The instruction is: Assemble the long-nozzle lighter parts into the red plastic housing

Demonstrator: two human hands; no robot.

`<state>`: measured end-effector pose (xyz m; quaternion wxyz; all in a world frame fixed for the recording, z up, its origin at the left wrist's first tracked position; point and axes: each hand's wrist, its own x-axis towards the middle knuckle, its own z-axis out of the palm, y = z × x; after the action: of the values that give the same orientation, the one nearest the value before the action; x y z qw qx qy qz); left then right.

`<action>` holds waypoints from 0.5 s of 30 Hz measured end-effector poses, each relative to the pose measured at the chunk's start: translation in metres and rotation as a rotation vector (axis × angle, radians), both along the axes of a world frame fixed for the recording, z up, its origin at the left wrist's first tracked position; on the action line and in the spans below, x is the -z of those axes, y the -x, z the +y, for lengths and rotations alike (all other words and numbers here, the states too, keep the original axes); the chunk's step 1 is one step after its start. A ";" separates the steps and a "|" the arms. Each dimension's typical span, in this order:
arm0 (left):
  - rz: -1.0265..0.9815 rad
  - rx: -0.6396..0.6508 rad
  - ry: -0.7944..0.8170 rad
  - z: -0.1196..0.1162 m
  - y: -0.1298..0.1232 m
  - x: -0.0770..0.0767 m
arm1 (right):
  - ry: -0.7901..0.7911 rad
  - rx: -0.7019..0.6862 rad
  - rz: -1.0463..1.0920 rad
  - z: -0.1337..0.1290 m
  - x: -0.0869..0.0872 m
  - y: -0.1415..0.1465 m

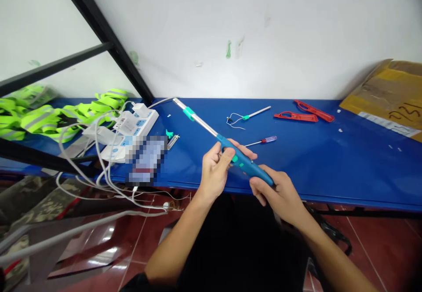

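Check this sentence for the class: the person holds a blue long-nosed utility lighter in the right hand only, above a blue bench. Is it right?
No: the person holds the blue long-nosed utility lighter in both hands, not the right alone. The left hand grips it mid-length and the right hand at the handle's end, above the blue bench, as the head view shows.

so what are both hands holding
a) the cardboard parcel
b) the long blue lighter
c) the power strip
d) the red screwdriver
b, the left hand and right hand both grip the blue handle of the long lighter, its metal barrel reaching out over the blue table
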<state>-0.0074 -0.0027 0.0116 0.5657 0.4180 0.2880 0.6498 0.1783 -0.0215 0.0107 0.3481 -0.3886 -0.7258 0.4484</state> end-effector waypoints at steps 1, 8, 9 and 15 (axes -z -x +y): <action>-0.023 -0.036 -0.003 0.001 0.000 -0.002 | 0.028 -0.029 0.013 0.002 0.001 -0.001; -0.077 -0.030 0.043 0.009 -0.004 -0.007 | -0.112 0.075 -0.046 0.006 0.006 0.005; -0.103 -0.022 0.055 0.011 -0.006 -0.008 | -0.167 0.098 -0.073 0.006 0.008 0.006; -0.323 -0.210 0.251 0.017 -0.024 -0.015 | -0.430 0.117 -0.164 0.003 0.025 0.015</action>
<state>0.0164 0.0146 0.0268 0.5812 0.2026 0.3141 0.7229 0.1629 -0.0185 -0.0141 0.3880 -0.3820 -0.8067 0.2297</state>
